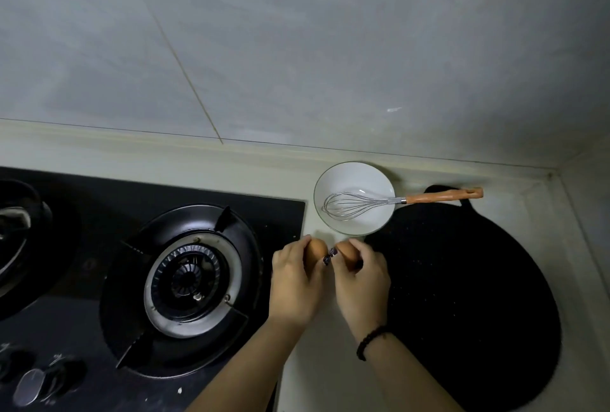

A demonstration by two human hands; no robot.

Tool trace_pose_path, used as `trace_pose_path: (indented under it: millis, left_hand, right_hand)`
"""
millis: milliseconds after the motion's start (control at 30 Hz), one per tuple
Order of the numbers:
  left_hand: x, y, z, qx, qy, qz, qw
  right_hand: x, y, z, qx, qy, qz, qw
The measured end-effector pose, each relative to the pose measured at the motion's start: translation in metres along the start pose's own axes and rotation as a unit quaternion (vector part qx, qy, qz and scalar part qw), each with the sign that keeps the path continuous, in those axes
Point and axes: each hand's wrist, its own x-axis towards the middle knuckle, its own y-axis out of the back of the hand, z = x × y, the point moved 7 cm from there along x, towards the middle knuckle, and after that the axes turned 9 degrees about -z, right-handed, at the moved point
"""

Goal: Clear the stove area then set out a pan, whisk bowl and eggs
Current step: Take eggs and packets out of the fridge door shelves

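A white bowl (336, 180) stands on the counter near the back wall, with a wire whisk (356, 205) lying in it, its orange handle (442, 195) sticking out to the right. A flat black pan (462, 296) lies on the counter at the right. Just in front of the bowl, my left hand (295, 286) grips a brown egg (317, 248), and my right hand (361, 289) grips a second brown egg (346, 251). The two eggs are side by side, low over the counter; whether they touch it is hidden.
A black gas stove (264, 213) fills the left side, with a bare burner (188, 279) in the middle and dark cookware (16, 230) on the far left burner. Stove knobs (33, 385) sit at the bottom left. A grey tiled wall rises behind the counter.
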Motion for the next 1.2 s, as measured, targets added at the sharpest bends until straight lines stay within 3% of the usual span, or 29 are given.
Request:
trace_pose_path:
  millis: [867, 1200]
  left_hand:
    - [-0.024, 0.011, 0.002, -0.041, -0.007, 0.002, 0.999]
    - [-0.051, 0.037, 0.024, -0.077, -0.034, 0.049, 0.995]
  right_hand:
    - [-0.009, 0.003, -0.006, -0.003, 0.001, -0.027, 1.0]
    - [-0.035, 0.044, -0.025, 0.026, 0.069, 0.007, 0.997]
